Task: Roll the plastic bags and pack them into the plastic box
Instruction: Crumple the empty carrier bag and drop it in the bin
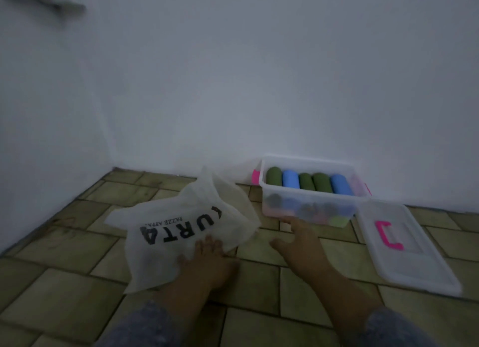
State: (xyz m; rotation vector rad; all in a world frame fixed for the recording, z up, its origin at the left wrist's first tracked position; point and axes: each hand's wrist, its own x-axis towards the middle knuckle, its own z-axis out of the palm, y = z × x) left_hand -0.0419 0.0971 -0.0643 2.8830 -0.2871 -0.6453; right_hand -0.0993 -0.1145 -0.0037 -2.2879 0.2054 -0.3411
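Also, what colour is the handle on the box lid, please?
The handle is bright pink, seen in the head view.

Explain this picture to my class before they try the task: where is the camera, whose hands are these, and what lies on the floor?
There is no machine: a person wears a camera on the head, so you look down at their bare hands. The left hand rests on a white printed bag lying on the tiled floor. The right hand, open and empty, reaches toward a clear plastic box holding green and blue rolls. Its lid lies to the right.
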